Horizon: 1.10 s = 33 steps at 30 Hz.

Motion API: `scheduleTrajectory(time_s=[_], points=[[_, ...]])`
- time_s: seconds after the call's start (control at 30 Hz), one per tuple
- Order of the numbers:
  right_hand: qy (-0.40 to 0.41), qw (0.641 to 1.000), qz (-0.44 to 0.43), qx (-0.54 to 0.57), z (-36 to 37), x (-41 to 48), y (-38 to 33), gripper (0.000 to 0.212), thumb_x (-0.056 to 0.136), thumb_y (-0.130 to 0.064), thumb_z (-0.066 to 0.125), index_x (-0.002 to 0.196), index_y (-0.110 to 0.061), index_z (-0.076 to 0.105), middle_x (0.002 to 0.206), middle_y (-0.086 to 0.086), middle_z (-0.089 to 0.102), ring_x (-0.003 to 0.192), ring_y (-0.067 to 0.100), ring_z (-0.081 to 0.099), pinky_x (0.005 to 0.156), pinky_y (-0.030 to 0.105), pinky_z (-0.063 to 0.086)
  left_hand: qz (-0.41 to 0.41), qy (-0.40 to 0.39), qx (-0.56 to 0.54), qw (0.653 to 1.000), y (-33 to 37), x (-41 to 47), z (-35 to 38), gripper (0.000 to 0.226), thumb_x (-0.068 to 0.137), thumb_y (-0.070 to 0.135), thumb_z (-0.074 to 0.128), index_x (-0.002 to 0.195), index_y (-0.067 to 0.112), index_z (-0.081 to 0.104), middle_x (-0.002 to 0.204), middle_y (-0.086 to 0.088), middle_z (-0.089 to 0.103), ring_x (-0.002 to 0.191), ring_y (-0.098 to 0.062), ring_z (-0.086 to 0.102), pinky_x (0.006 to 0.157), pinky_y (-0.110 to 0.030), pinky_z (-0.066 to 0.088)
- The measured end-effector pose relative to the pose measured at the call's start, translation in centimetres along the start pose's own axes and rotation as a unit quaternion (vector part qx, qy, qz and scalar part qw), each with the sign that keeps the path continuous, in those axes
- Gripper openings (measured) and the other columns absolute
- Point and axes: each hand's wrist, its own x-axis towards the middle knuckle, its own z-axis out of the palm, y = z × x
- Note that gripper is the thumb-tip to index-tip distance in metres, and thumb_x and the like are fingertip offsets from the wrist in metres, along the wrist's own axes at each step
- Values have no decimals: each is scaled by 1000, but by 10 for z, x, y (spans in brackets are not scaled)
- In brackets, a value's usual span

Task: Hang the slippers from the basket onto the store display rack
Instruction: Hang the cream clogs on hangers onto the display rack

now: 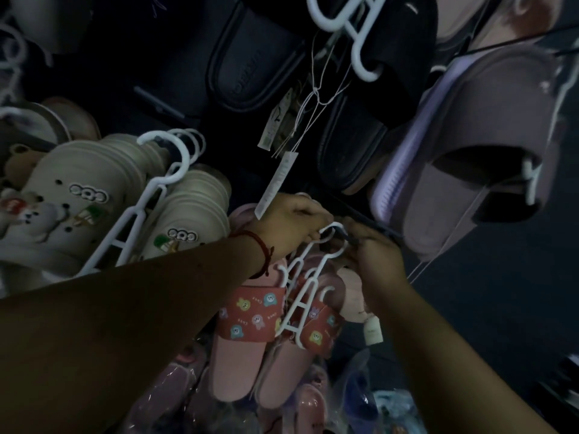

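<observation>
1. Pink slippers [235, 368] with the red cartoon band are the pair we're on. They hang on a white hanger [297, 308], low in the middle, right under both hands.
2. The left hand [291, 227] has its grip curled round the hanger's hook. The right hand [379, 258] is bunched up at the hook's tip, where the dark rack peg [376, 228] pokes out. It's too dim for us to tell whether that grip is on the hanger, the peg or nothing.
3. Progress, as we read it: mid-hang. The hook is right at the peg's end, but we can't say it's seated. Cream clogs [62, 189], black slides [250, 57] and a lilac slipper [470, 170] already hang on the rack around it.
4. Left to do: bagged slippers [188, 389] lie below the pink pair, so we'd guess plenty remains. We can't make out the basket itself.
5. Room is tight. The clogs are just beside on the left and the lilac slipper is close at upper right. Paper tags [275, 180] dangle against the back of the left hand. The open side is down and toward us, so a straight slide along the peg looks safest.
</observation>
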Motion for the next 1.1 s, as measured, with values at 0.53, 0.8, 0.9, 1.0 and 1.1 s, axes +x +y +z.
scheduleTrajectory(time_s=[0.53,0.8,0.9,1.0,1.1], points=[[-14,999,24,-26,-5,-24,-10,24,102,-24,52,86,-12,67,85,10,72,83,28,70,88,48,58,-12,15,90,996,15,-20,0,8,90,12,71,88,10,78,84,-13,76,83,-23,73,80,-35,60],[22,982,-85,-169,-40,-73,-52,23,98,-13,51,89,-18,72,85,9,71,78,29,66,68,41,51,55,-65,339,937,80,-66,-16,26,87,26,73,112,17,72,107,5,72,101,-11,66,95,-27,52],[39,972,-136,-185,-52,-99,-77,17,95,-16,58,105,-22,71,97,2,74,92,25,70,80,42,57,95,-38,335,936,116,-82,-16,19,87,20,71,105,15,73,98,3,74,93,-11,69,91,-32,56],[43,969,-163,-180,-55,-119,-106,33,93,-20,66,126,-15,66,116,1,70,106,18,66,90,36,54,134,-16,353,926,159,-91,-15,20,86,19,70,105,14,71,98,1,73,93,-14,69,91,-32,55],[51,959,-208,-185,-56,-126,-143,40,92,-25,69,130,-14,64,122,1,68,109,15,63,92,33,51,173,18,373,911,205,-93,-16,25,87,21,69,110,14,69,104,1,72,98,-14,66,91,-28,52]])
